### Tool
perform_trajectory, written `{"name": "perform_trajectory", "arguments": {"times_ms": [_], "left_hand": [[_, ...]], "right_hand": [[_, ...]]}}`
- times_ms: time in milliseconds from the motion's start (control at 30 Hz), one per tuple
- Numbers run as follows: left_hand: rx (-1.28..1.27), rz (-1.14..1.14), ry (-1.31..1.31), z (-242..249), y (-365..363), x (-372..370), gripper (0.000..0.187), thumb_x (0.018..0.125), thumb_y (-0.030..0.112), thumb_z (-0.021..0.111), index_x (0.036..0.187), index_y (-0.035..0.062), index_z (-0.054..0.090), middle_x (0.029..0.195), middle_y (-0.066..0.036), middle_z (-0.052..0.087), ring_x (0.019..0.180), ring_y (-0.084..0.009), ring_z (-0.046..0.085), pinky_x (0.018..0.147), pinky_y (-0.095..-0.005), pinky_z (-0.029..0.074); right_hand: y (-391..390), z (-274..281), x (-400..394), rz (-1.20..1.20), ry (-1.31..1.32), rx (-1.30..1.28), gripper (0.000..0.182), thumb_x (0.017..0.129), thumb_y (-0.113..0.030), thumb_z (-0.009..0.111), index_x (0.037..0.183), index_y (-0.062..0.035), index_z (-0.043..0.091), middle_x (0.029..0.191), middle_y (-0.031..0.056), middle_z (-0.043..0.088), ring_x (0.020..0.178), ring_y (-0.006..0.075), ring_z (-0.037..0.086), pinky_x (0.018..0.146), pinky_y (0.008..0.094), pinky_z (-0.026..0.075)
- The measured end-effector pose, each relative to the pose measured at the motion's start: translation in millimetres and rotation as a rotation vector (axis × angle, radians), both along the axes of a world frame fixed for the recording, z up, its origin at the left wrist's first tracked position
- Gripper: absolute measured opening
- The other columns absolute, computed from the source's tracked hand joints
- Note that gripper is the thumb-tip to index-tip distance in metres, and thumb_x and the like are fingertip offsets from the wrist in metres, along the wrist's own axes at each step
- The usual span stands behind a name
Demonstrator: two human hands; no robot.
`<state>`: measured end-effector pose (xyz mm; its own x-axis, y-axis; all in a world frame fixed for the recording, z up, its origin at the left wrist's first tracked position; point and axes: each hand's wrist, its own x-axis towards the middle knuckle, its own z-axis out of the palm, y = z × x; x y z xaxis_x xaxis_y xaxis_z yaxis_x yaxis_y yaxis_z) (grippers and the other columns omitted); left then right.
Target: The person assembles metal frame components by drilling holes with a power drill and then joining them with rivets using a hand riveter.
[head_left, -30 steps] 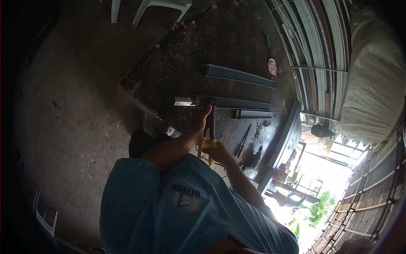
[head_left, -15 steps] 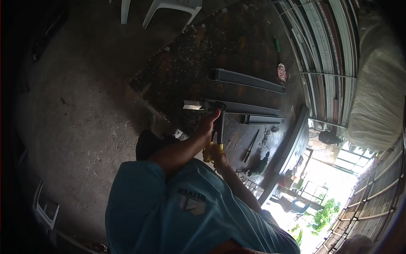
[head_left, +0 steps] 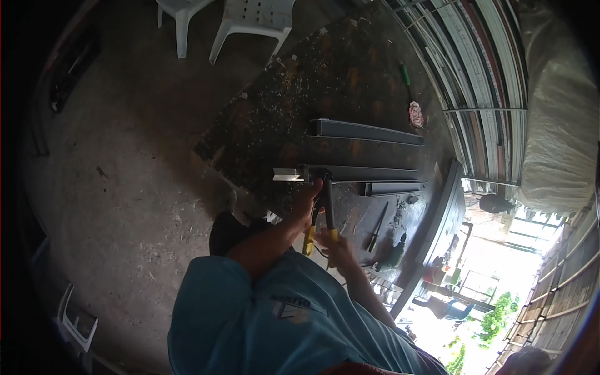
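Note:
A two-handled tool with yellow grips (head_left: 309, 240) and dark arms is between my hands. Its head lies against the end of a long dark grey metal profile (head_left: 369, 173) on the worktable. My left hand (head_left: 305, 203) is closed around the tool's upper part, thumb up beside the head. Below it, my right hand (head_left: 338, 251) is wrapped at the right-hand yellow grip; the two grips stand apart. A short shiny metal piece (head_left: 286, 175) sticks out from the profile's left end. The tool's jaws are too small and dark to make out.
Another long profile (head_left: 369, 131) and a shorter one (head_left: 392, 188) lie on the dark worktable (head_left: 275, 119). A thin pointed tool (head_left: 379, 226) and a green-handled tool (head_left: 405, 74) lie nearby. White plastic chairs (head_left: 253, 25) stand beyond; metal stock (head_left: 481, 75) is racked at right.
The tool's yellow grips, close together before, are now spread apart. My right hand has shifted with the right grip. The whole view has moved slightly, so the table appears lower.

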<state>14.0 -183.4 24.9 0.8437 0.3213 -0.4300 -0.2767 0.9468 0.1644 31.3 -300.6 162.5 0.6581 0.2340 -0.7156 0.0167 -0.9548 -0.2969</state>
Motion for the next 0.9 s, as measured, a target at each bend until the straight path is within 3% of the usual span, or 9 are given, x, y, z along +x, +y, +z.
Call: {"name": "perform_trajectory", "arguments": {"times_ms": [67,233,333,567,633,667,767,867,900], "left_hand": [[-0.041,0.038,0.108,-11,-12,5,0.040,0.085,0.052,0.067,0.086,0.0121,0.065,0.077,-0.001,0.062,0.069,-0.0112,0.056,0.064,-0.0298,0.046],[-0.005,0.000,0.220,3,-6,-2,0.046,0.073,0.053,0.079,0.089,0.0124,0.065,0.083,0.000,0.061,0.075,-0.0124,0.056,0.071,-0.0311,0.046],[0.017,-0.050,0.264,22,3,-8,0.047,0.074,0.054,0.078,0.088,0.0116,0.063,0.078,-0.002,0.061,0.071,-0.0129,0.057,0.068,-0.0301,0.047],[-0.089,-0.047,0.119,1,-12,2,0.051,0.076,0.058,0.072,0.089,0.0101,0.060,0.071,-0.005,0.060,0.062,-0.0145,0.058,0.060,-0.0267,0.048],[-0.046,-0.044,0.103,-6,-14,2,0.049,0.080,0.057,0.069,0.086,0.0099,0.061,0.070,-0.004,0.060,0.059,-0.0132,0.057,0.056,-0.0265,0.047],[-0.040,-0.058,0.097,-5,-8,-2,0.049,0.080,0.057,0.069,0.086,0.0099,0.061,0.070,-0.004,0.060,0.059,-0.0132,0.057,0.056,-0.0265,0.047],[0.095,-0.069,0.089,9,1,-12,0.047,0.086,0.058,0.062,0.080,0.0107,0.063,0.065,-0.002,0.061,0.050,-0.0101,0.053,0.047,-0.0254,0.042],[0.024,-0.086,0.103,-7,-7,-2,0.045,0.086,0.056,0.063,0.084,0.0109,0.064,0.069,-0.003,0.062,0.055,-0.0112,0.056,0.051,-0.0266,0.045],[-0.090,0.003,0.145,-10,-14,8,0.043,0.084,0.054,0.066,0.088,0.0110,0.065,0.074,-0.003,0.063,0.060,-0.0126,0.058,0.057,-0.0286,0.048]], "right_hand": [[-39,-61,-8,-0.540,0.563,0.510,0.041,0.092,-0.041,0.060,0.118,-0.0094,0.060,0.099,0.0023,0.065,0.094,0.0155,0.062,0.081,0.0321,0.048],[-49,-93,-8,-0.306,0.423,0.456,0.041,0.095,-0.045,0.052,0.114,-0.0097,0.059,0.097,0.0012,0.063,0.089,0.0123,0.058,0.072,0.0309,0.045],[-42,-91,-13,-0.153,0.187,0.399,0.037,0.091,-0.041,0.058,0.104,-0.0073,0.063,0.085,0.0025,0.063,0.078,0.0121,0.058,0.065,0.0324,0.045],[-39,-110,-14,-0.120,0.109,0.418,0.029,0.088,-0.033,0.062,0.092,-0.0052,0.068,0.076,0.0049,0.064,0.068,0.0171,0.061,0.060,0.0337,0.048],[-35,-93,-7,-0.025,0.024,0.124,0.026,0.085,-0.029,0.068,0.096,-0.0045,0.068,0.083,0.0074,0.067,0.076,0.0169,0.063,0.066,0.0345,0.050],[-41,-81,5,0.207,0.042,-0.016,0.029,0.084,-0.026,0.072,0.102,-0.0037,0.067,0.086,0.0075,0.067,0.079,0.0164,0.063,0.069,0.0345,0.050],[-25,-5,17,0.171,0.195,0.217,0.032,0.085,-0.026,0.072,0.107,-0.0043,0.067,0.094,0.0068,0.068,0.085,0.0164,0.063,0.075,0.0340,0.050],[-24,0,15,0.131,0.089,0.294,0.040,0.084,-0.035,0.069,0.110,-0.0061,0.066,0.086,0.0051,0.066,0.076,0.0178,0.064,0.070,0.0352,0.050],[-31,-17,10,-0.063,0.301,0.288,0.037,0.087,-0.037,0.067,0.111,-0.0084,0.064,0.090,0.0031,0.064,0.080,0.0158,0.062,0.075,0.0327,0.049]]}}
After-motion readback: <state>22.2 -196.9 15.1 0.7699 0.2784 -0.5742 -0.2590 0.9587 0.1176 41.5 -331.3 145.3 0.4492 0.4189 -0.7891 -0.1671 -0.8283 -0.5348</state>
